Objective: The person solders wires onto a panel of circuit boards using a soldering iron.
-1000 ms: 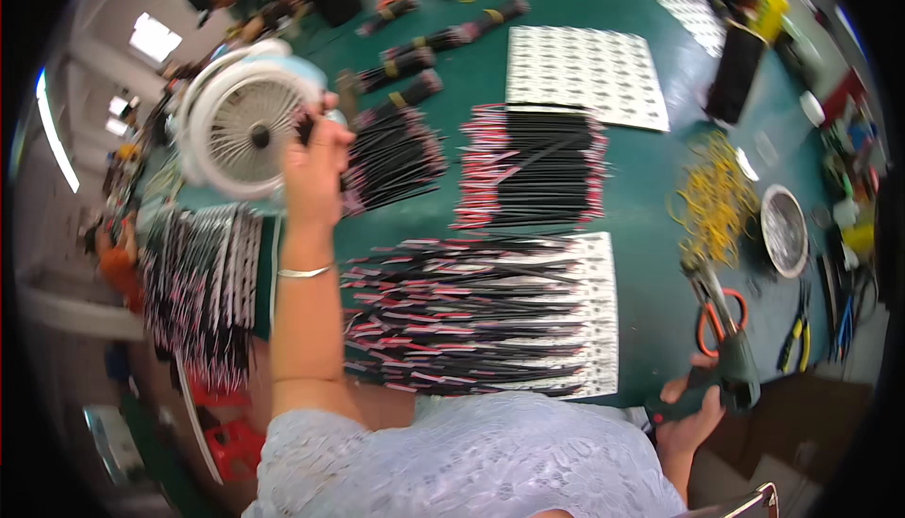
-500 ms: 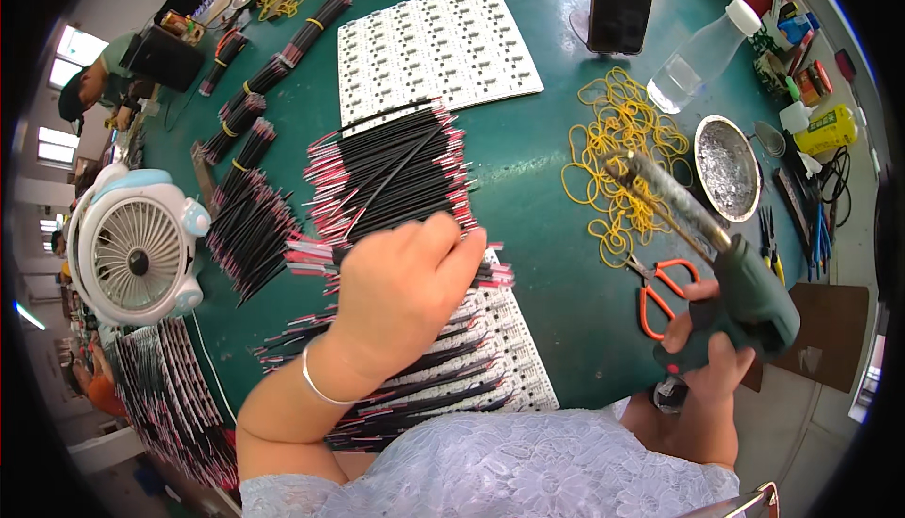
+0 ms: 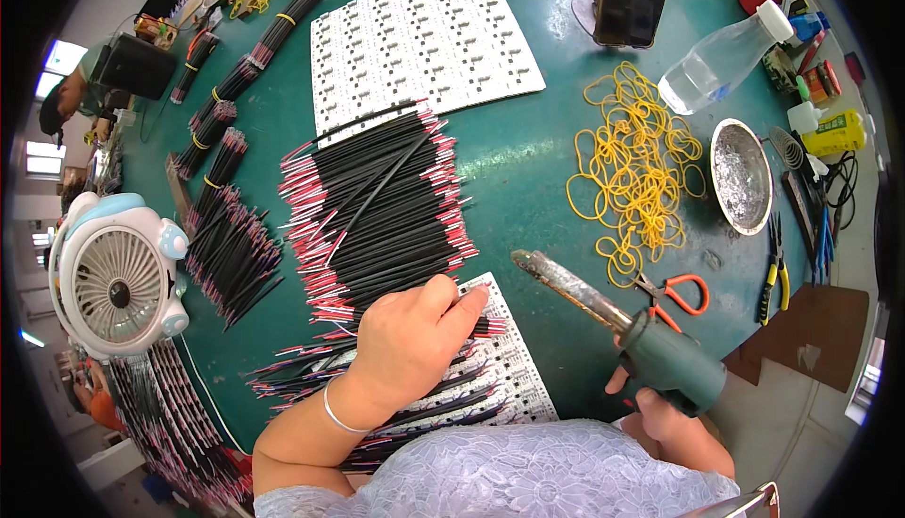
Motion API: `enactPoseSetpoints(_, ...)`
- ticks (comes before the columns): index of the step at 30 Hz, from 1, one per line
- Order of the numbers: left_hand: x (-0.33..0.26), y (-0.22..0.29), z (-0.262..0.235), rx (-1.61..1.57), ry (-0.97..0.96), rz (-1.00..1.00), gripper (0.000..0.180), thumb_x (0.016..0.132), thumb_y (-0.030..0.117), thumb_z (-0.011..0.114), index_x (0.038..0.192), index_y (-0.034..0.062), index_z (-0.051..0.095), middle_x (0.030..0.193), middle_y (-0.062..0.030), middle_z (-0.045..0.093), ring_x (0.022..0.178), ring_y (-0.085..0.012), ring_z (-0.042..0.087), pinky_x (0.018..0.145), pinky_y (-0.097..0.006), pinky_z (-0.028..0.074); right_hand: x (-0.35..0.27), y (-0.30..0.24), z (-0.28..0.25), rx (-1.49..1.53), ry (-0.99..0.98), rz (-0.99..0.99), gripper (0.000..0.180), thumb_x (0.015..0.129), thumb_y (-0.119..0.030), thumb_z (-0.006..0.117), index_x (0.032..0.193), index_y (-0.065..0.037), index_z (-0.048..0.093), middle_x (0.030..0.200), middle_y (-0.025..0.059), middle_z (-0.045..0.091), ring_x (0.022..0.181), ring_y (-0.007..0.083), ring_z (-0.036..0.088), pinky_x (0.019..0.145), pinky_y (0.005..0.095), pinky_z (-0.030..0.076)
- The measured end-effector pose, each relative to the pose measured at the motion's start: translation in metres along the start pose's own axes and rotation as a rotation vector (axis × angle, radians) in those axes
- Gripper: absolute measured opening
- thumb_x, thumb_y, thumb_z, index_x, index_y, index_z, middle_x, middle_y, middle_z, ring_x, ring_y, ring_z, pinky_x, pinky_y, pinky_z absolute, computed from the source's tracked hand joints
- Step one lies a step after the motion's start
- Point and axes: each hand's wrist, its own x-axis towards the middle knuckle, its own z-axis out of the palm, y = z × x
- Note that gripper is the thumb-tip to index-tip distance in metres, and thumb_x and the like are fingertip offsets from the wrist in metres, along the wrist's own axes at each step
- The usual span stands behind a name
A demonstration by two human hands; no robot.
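My left hand [image 3: 405, 344] is closed, palm down, around a few short wires [image 3: 490, 327] whose red and white ends stick out beside the fingers. It is over the near edge of a wire pile [image 3: 386, 202], black with red and white ends. Under the hand and forearm lies a white circuit board [image 3: 514, 367], with rows of black wires across it. My right hand [image 3: 660, 414] grips the green handle of a gun-shaped soldering iron [image 3: 674, 362]. Its metal barrel points up and left, the tip hanging apart from the board's right side.
Stacked white circuit boards [image 3: 424, 47] lie beyond the pile. Yellow rubber bands [image 3: 641, 169], orange-handled pliers [image 3: 686, 294], a metal bowl [image 3: 741, 179] and a clear bottle [image 3: 721, 61] are to the right. A phone [image 3: 633, 0] stands behind. Left are banded wire bundles [image 3: 226, 75] and a fan [image 3: 118, 278].
The soldering iron has swung left and down, toward the near board. My left hand has come nearer to me with the wires. The whole view has shifted slightly.
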Motion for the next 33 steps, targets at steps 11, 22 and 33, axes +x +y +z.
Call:
enactPoseSetpoints(11, 0.000, -0.002, 0.002, -0.014, -0.029, -0.007, 0.021, 0.078, 0.013, 0.065, 0.099, 0.0089, 0.069, 0.077, -0.0032, 0.046, 0.058, -0.0154, 0.056, 0.049, -0.031, 0.045, -0.009, 0.009, 0.006, -0.351, -0.103, -0.016, 0.045, 0.091, -0.038, 0.063, 0.114, 0.002, 0.061, 0.096, 0.0100, 0.067, 0.061, 0.0176, 0.063, 0.058, 0.0307, 0.051)
enactPoseSetpoints(22, -0.003, -0.002, 0.004, -0.045, -0.019, -0.013, 0.023, 0.078, 0.010, 0.066, 0.100, 0.0062, 0.069, 0.079, -0.0041, 0.047, 0.057, -0.0159, 0.057, 0.049, -0.031, 0.047, -0.006, 0.004, 0.011, -0.603, -0.111, -0.172, 0.029, 0.072, -0.002, 0.074, 0.101, -0.003, 0.071, 0.104, 0.0108, 0.068, 0.097, 0.0286, 0.061, 0.082, 0.0369, 0.051)
enactPoseSetpoints(33, -0.004, 0.000, 0.008, -0.093, -0.006, -0.034, 0.023, 0.078, 0.008, 0.067, 0.101, 0.0047, 0.070, 0.079, -0.0046, 0.048, 0.054, -0.0168, 0.057, 0.047, -0.031, 0.047, 0.001, -0.012, 0.010, -0.675, -0.198, -0.187, 0.029, 0.069, -0.003, 0.074, 0.097, -0.005, 0.071, 0.100, 0.0098, 0.068, 0.099, 0.0295, 0.061, 0.080, 0.0359, 0.051)
